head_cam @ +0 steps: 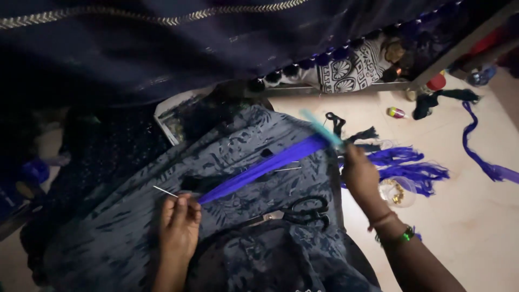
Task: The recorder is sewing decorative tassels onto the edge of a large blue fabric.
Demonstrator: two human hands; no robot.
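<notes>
Pale floor under patterned cloth [135, 227]: my left hand [180, 224] pinches thread bundle [259, 168] near a needle [165, 191], right hand [361, 176] grips its far end taut; combing stage, I judge, tension needed next.

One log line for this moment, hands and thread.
left hand: pinches blue thread bundle end | right hand: holds other end, taut | scissors: on lap

A single head-worn camera looks steeply down from close above the person's lap, facing forward toward the floor [476, 227] at 3 o'clock. Dark hanging cloth [162, 48] fills 12 o'clock, and no second view shares the scene.
</notes>
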